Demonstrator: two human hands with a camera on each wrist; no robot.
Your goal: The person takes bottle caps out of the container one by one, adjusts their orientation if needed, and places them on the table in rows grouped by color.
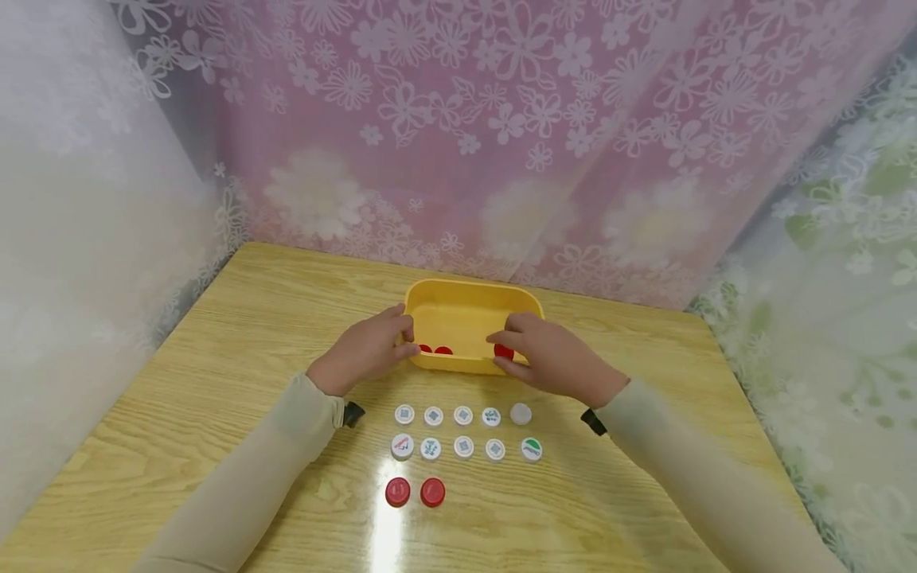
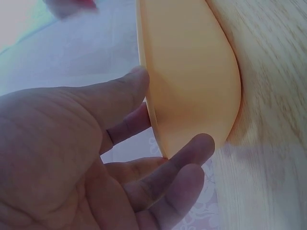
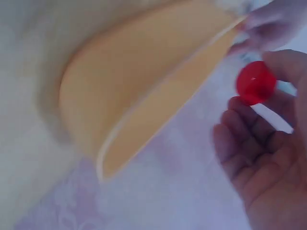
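A yellow plastic basket stands toward the back of the table, with red bottle caps visible inside near its front wall. At the basket's left end my left hand grips the rim; the left wrist view shows the thumb and fingers on either side of the yellow wall. Over the basket's right front part, my right hand pinches a red bottle cap between thumb and fingers. In the right wrist view that cap is above the rim and apart from it.
In front of the basket, white bottle caps lie in two rows on the wooden table. Two more red caps sit side by side nearer the front. A pink flowered curtain hangs behind the table.
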